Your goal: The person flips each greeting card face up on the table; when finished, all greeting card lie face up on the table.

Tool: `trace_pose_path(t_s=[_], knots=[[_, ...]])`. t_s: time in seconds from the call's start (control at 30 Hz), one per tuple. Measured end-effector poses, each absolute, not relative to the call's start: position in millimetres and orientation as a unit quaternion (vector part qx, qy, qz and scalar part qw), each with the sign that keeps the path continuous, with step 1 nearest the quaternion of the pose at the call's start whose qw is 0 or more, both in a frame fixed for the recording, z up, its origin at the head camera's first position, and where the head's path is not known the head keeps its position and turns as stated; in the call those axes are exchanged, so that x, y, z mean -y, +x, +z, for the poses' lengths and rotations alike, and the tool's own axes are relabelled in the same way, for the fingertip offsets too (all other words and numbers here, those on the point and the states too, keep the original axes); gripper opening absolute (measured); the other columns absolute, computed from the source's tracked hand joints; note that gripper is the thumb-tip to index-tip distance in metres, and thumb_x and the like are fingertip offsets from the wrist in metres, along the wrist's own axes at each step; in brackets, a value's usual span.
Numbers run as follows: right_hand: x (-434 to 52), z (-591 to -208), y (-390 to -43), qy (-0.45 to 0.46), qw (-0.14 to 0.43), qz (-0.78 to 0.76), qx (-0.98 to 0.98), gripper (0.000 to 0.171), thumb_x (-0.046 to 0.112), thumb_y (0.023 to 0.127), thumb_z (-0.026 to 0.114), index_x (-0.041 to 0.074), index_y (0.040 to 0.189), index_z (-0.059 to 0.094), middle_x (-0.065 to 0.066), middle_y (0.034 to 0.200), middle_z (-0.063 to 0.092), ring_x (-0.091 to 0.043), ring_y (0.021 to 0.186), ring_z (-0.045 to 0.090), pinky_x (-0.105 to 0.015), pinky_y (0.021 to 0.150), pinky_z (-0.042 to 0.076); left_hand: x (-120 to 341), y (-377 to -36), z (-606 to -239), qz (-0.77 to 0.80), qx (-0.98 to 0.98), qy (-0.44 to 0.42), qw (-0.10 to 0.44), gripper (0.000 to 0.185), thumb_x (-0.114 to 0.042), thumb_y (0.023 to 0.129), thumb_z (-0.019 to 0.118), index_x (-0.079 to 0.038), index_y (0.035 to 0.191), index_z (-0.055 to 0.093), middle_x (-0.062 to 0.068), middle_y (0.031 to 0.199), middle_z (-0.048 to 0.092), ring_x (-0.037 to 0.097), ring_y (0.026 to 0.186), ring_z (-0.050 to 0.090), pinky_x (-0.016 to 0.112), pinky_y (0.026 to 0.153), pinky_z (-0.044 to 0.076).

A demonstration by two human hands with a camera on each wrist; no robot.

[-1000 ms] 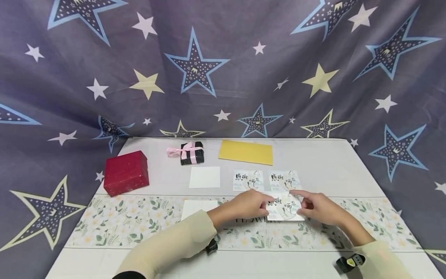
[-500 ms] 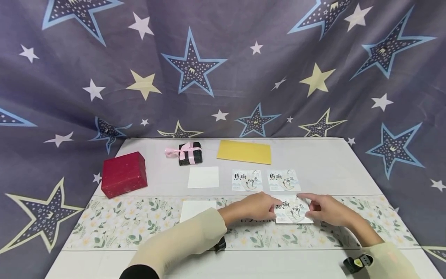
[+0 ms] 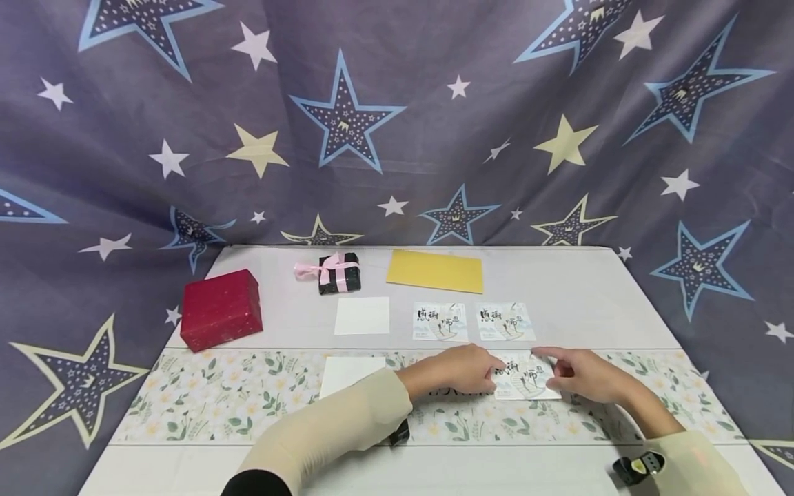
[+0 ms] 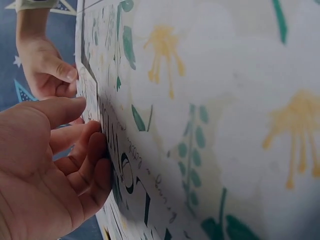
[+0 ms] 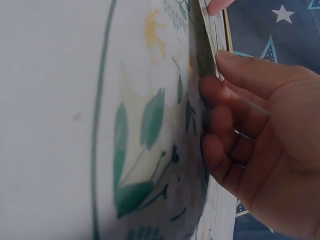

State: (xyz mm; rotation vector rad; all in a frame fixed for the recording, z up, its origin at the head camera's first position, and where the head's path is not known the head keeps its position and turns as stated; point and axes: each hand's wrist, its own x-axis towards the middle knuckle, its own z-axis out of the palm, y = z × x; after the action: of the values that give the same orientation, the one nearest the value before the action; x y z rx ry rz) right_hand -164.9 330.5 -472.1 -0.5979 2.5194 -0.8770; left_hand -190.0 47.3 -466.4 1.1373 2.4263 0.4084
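Note:
A square printed card (image 3: 526, 379) with dark brush characters lies on the floral strip, between my two hands. At its left edge my left hand (image 3: 468, 370) touches it with the fingertips. My right hand (image 3: 586, 374) reaches its right side, index finger at the upper right corner and thumb at the edge. In the left wrist view the left hand (image 4: 60, 165) has loosely bent fingers resting against the cloth. In the right wrist view the right hand's thumb (image 5: 245, 67) meets the card edge. Two matching cards, a left one (image 3: 439, 322) and a right one (image 3: 505, 322), lie just behind.
Left of the cards lie two blank white squares, one farther back (image 3: 362, 315) and one nearer (image 3: 347, 372), partly behind my left sleeve. A yellow envelope-like sheet (image 3: 435, 271), a black box with pink ribbon (image 3: 339, 273) and a red box (image 3: 221, 310) stand behind. A star-patterned curtain (image 3: 397, 138) backs the table.
Both hands have moved right and slightly nearer with the front card, mostly in the first half second. The card now sits flat, apart from the two cards behind it.

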Motion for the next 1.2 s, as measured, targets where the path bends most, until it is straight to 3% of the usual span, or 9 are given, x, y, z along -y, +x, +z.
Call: trace_pose_path(t_s=[0.13,0.63,1.0,1.17,1.2], knots=[[-331,-472,-165,-0.21,0.21,-0.306,-0.904,0.063,0.023,0.095,0.071,0.006,0.151,0.048,0.006,0.074,0.059,-0.002,0.056,0.044,-0.024,0.053,0.042,-49,-189,-468,0.141,-0.877,0.407,0.216,0.051,-0.026,0.098,0.065,-0.023,0.148,0.055,-0.01,0.055,0.048,0.002,0.043,0.04,0.016,0.046,0.033],[-329,-472,-163,-0.211,0.187,-0.288,-0.915,0.059,0.017,0.094,0.072,0.005,0.148,0.051,0.007,0.072,0.055,-0.002,0.058,0.044,-0.023,0.054,0.042,-51,-188,-468,0.147,-0.876,0.402,0.22,0.051,-0.026,0.098,0.065,-0.025,0.148,0.055,-0.008,0.056,0.043,0.004,0.045,0.039,0.017,0.046,0.033],[-310,-467,-172,-0.232,0.127,-0.283,-0.922,0.058,0.018,0.097,0.069,0.001,0.149,0.048,0.01,0.072,0.057,0.0,0.056,0.044,-0.023,0.054,0.042,-36,-194,-466,0.156,-0.871,0.421,0.199,0.039,-0.02,0.097,0.063,-0.018,0.136,0.063,-0.01,0.063,0.049,0.003,0.053,0.042,0.017,0.057,0.037],[-292,-466,-180,-0.246,0.115,-0.288,-0.918,0.058,0.017,0.095,0.07,0.001,0.147,0.05,0.011,0.075,0.06,0.001,0.059,0.049,-0.022,0.058,0.045,-13,-197,-464,0.163,-0.877,0.413,0.183,0.041,-0.022,0.097,0.063,-0.017,0.138,0.064,-0.013,0.069,0.056,0.0,0.06,0.048,0.017,0.069,0.042],[-288,-466,-181,-0.25,0.114,-0.289,-0.917,0.058,0.017,0.095,0.07,0.001,0.147,0.05,0.012,0.076,0.061,0.001,0.06,0.05,-0.022,0.06,0.046,-8,-198,-463,0.163,-0.879,0.411,0.179,0.04,-0.022,0.097,0.063,-0.017,0.137,0.064,-0.014,0.071,0.057,0.0,0.062,0.049,0.018,0.076,0.045]])
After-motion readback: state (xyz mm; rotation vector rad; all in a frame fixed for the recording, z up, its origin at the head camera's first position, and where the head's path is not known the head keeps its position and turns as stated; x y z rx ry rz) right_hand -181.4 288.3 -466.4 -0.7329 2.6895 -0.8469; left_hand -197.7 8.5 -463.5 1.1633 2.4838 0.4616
